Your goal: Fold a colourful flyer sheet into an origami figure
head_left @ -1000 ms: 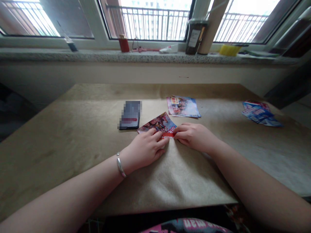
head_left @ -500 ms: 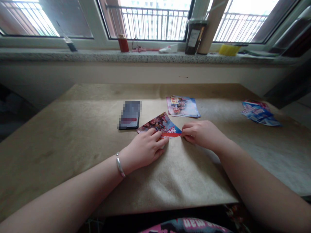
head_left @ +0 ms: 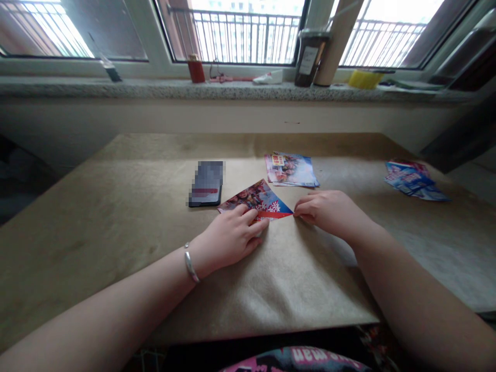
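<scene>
A folded colourful leaflet lies on the brown table in front of me. My left hand rests on its near left part, fingers curled and pressing it down. My right hand has its fingers closed, pinching at the leaflet's pointed right corner. A silver bracelet sits on my left wrist.
A dark phone lies left of the leaflet. A stack of similar leaflets sits just behind, and another pile at the far right. The window sill holds a red container, a dark jar and a yellow object.
My right hand has slid to the right along the leaflet's near edge, from its middle to the pointed right corner. My left hand has stayed in place.
</scene>
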Available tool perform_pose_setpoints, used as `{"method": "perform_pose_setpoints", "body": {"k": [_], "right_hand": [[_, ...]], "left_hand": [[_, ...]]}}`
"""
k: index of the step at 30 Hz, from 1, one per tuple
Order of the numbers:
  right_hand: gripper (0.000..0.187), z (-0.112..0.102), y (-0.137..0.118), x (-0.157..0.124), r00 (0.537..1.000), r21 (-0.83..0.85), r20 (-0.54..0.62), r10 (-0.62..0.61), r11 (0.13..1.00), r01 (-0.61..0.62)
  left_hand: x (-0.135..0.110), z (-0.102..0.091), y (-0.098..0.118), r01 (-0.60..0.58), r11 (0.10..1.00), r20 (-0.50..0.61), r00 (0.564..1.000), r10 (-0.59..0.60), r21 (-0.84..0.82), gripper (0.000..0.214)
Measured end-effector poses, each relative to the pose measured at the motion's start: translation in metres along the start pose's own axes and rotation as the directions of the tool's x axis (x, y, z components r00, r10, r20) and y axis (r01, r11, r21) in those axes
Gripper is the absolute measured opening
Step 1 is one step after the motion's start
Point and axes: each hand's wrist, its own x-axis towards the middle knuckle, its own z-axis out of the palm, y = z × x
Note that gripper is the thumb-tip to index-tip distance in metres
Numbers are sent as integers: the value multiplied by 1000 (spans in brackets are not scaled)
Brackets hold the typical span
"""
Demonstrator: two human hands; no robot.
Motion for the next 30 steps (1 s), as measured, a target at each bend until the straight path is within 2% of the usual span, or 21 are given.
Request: {"method": "perform_pose_setpoints", "body": {"k": [13,19,24,30], "right_hand": [[23,1,3,-2,1000,5,1,8,1000,-8],[21,3,3,-4,998,-20,26,60,998,-59],[17,4,-5,-2,990,-20,-41,138,990,-139],[22,3,-14,2,1000,16,-22,22,1000,-22]], "left_hand": [[0,1,-1,3,1000,2,1000,-3,-7,35],[0,1,-1,7,1000,5,1000,-6,-21,35],[0,1,-1,4,1000,-6,1000,-5,-22,35],[0,1,-1,6,1000,-19,1000,-7,-26,35]]}}
